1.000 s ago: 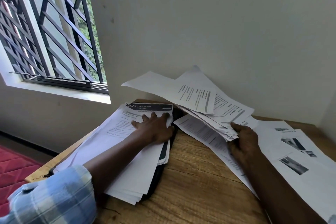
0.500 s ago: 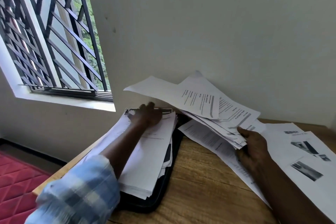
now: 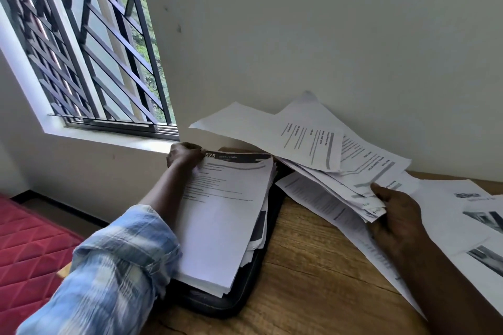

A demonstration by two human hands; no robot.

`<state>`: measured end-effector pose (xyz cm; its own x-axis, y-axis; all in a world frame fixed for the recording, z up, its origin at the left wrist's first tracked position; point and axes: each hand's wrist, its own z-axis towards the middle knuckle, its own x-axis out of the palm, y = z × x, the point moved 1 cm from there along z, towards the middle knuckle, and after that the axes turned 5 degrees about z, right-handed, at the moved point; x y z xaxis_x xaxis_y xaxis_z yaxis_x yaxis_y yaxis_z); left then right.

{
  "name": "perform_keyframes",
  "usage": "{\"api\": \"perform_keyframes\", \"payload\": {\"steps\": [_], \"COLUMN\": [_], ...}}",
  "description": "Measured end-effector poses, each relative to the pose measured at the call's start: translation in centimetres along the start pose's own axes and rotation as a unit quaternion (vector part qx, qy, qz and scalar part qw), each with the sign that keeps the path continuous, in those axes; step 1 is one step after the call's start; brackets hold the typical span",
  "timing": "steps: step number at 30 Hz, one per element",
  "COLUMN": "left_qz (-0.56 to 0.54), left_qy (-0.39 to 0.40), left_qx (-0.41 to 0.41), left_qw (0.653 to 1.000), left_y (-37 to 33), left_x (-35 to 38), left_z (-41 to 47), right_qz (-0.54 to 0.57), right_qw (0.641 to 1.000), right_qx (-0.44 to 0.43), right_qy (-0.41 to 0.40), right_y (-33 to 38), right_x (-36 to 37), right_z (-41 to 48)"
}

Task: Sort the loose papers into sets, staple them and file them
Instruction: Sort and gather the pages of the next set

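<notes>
Your left hand (image 3: pixel 183 156) has its fingers curled round the paper stack (image 3: pixel 223 215) at the far corner, right hand (image 3: pixel 396 212) pinching a fanned bundle (image 3: pixel 313 144).

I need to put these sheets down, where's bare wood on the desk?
Bare wood on the desk shows between the black folder and the long printed sheet, running to the near edge. Crowded: the far corner under the fanned sheets, and the right side under photo printouts.
</notes>
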<state>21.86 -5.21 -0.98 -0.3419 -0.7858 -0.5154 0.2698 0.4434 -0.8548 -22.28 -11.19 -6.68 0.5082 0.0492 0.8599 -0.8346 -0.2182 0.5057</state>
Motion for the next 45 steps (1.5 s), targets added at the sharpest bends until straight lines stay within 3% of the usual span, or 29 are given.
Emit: {"api": "perform_keyframes", "payload": {"steps": [4, 7, 16, 20, 21, 24, 27, 29, 33, 40, 43, 45], "left_qz": [-0.104, -0.099, -0.028, -0.097, -0.143, -0.238, -0.176, -0.144, -0.162, -0.151, -0.015, 0.108], "left_qy": [0.066, 0.126, 0.114, 0.079, 0.103, 0.281, 0.373, 0.336, 0.279, 0.206, 0.125, 0.048], "left_qx": [0.014, 0.036, 0.066, 0.081, 0.068, 0.007, 0.082, 0.146, 0.167, 0.303, 0.390, 0.468], "left_qw": [0.992, 0.986, 0.991, 0.989, 0.982, 0.930, 0.907, 0.919, 0.932, 0.918, 0.912, 0.876], "left_y": [0.5, 0.5, 1.2, -0.7, -1.4, -4.2, -6.3, -7.0, -7.7, -8.9, -9.2, -9.3], "left_x": [-0.6, -1.3, -2.0, -3.1, -3.6, -5.7, -7.1, -7.1, -6.1, -3.7, -1.7, -0.1], "left_z": [0.9, 0.5, 1.1, -0.1, -0.8, -3.2, -6.2, -8.1, -11.9, -17.8, -19.8, -21.4], "right_qz": [-0.012, -0.014, -0.028, -0.026, -0.029, -0.039, -0.067, -0.120, -0.235, -0.280, -0.316, -0.345], "right_qw": [1.000, 1.000, 1.000, 1.000, 0.999, 0.999, 0.997, 0.992, 0.968, 0.951, 0.936, 0.923], "right_qx": [-0.005, -0.005, -0.003, -0.012, -0.012, -0.010, -0.009, -0.029, -0.060, -0.104, -0.145, -0.163], "right_qy": [-0.008, -0.017, -0.014, -0.011, -0.011, -0.003, 0.022, 0.033, 0.056, 0.077, 0.053, 0.035], "right_y": [-0.1, 0.0, -0.1, -0.1, -0.2, -0.2, 0.2, 0.9, 3.3, 8.5, 10.8, 12.0], "right_x": [0.1, 0.3, 0.3, 0.4, 0.6, 0.8, 1.5, 2.7, 5.3, 6.0, 5.0, 3.9], "right_z": [-0.1, -0.3, -0.5, -0.4, -0.6, -0.9, -1.8, -2.6, -4.2, -6.3, -7.1, -7.9]}}
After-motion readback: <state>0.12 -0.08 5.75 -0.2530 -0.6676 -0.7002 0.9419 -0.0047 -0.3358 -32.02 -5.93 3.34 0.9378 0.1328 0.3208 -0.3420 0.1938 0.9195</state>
